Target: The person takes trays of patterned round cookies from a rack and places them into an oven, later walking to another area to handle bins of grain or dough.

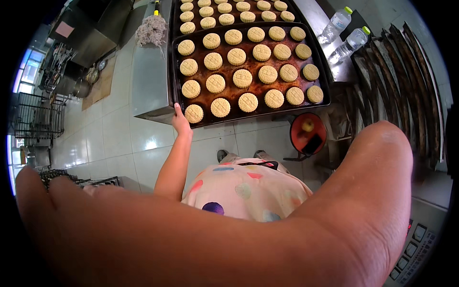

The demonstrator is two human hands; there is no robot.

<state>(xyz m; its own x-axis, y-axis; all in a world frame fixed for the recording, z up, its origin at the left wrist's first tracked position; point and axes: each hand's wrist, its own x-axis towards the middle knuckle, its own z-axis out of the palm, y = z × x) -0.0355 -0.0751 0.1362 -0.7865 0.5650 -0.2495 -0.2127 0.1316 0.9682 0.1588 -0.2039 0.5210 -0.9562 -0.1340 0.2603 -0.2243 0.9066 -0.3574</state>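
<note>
My left hand [180, 120] grips the near left corner of a dark baking tray [229, 115], its thumb on the rim and the other fingers hidden below. Rows of round, pale yellow pastries with stamped tops, such as one pastry [248, 102], lie on the tray. My right arm is bent and crosses close in front of me, elbow to the right. At the far lower left, my right hand [40, 196] is raised, blurred and cut by the dark rim. Whether it holds anything does not show.
A second tray of pastries [227, 19] lies beyond on the metal table [150, 81]. Two plastic bottles [338, 24] stand to the right, near stacked dark trays [401, 86]. Below, a red stool [296, 136] bears an apple and a phone. A stringy grey bundle [152, 31] lies left.
</note>
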